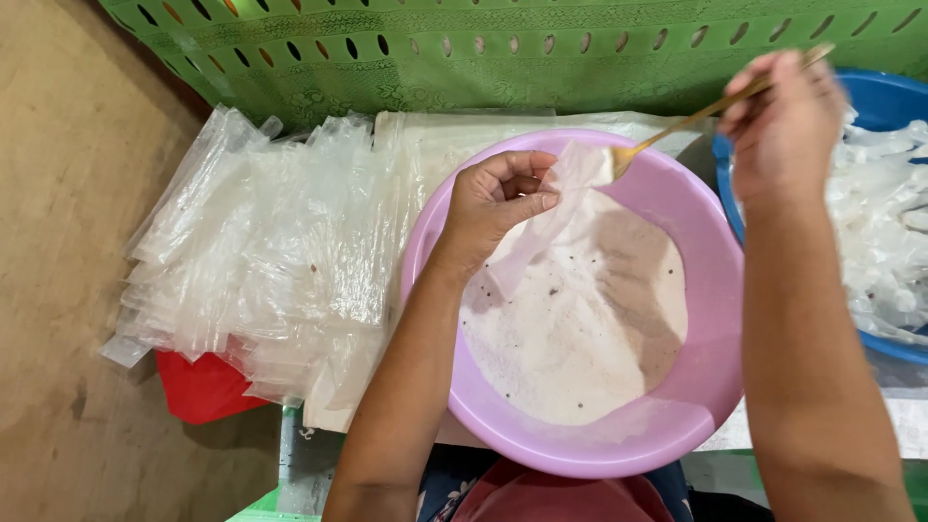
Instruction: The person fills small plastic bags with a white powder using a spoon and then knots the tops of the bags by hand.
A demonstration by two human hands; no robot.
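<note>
While the left hand (498, 198) pinches the mouth of a small clear bag (541, 227) between thumb and fingers, the bag hangs down over a pink basin (710, 290), its lower end touching the powder (580, 329) inside. The right hand (785, 121) is closed around the handle of a gold spoon (677, 124), whose bowl sits right at the bag's open mouth. The powder is pale pinkish white with a few dark specks and fills the basin's bottom. To the left of the basin lies a spread heap of empty clear bags (261, 251), partly covering something red (198, 387). Behind the right hand, a blue tub (889, 97) holds more clear bags. A green perforated crate (503, 48) stands along the far edge.
</note>
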